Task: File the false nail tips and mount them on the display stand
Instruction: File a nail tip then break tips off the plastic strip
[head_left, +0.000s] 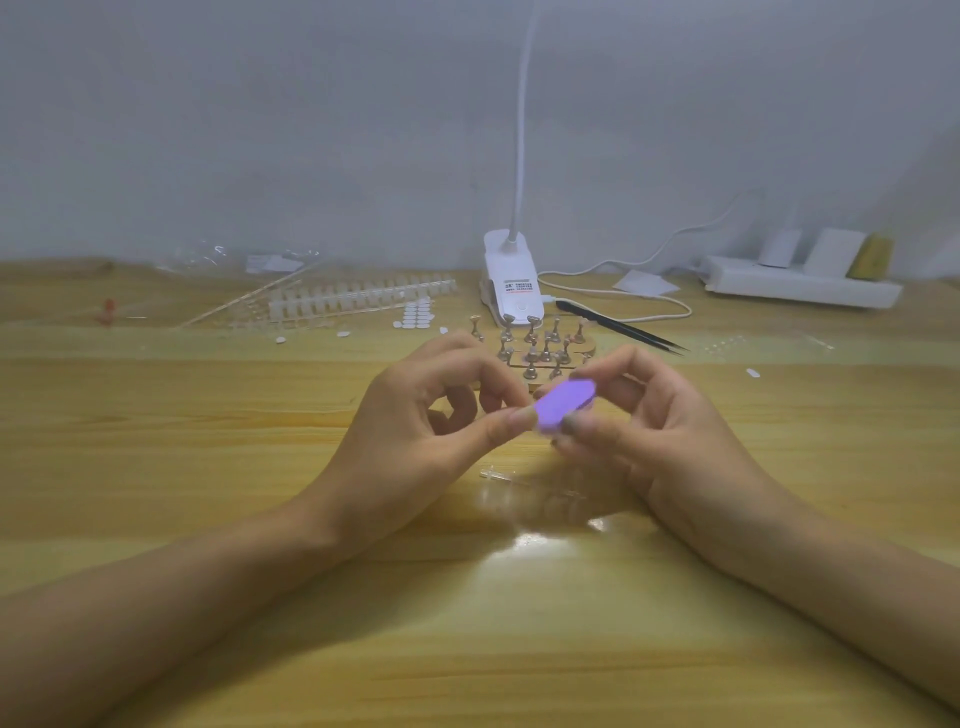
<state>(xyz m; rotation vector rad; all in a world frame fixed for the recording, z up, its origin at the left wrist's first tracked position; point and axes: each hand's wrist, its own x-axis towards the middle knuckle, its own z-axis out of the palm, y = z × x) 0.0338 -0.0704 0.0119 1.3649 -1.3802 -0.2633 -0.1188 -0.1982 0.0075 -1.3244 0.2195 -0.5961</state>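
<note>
Just before the display stand (534, 386), loaded with upright metal pegs (530, 368), the right hand (639, 426) pinches the purple file (563, 405). The left hand (415, 415) pinches at the file's end, I can't tell on what. Nail tip strips (358, 299) lie behind-left of the stand.

A head-worn camera looks forward and down over a pale wooden table (156, 415). A grey wall (260, 130) fills twelve o'clock.

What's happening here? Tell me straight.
A person works at a wooden table. The right hand pinches a purple file block; the left hand pinches right at its end, on something too small to see. The display stand sits just behind, its holders apparently bare. Nail tip strips lie back left.
</note>
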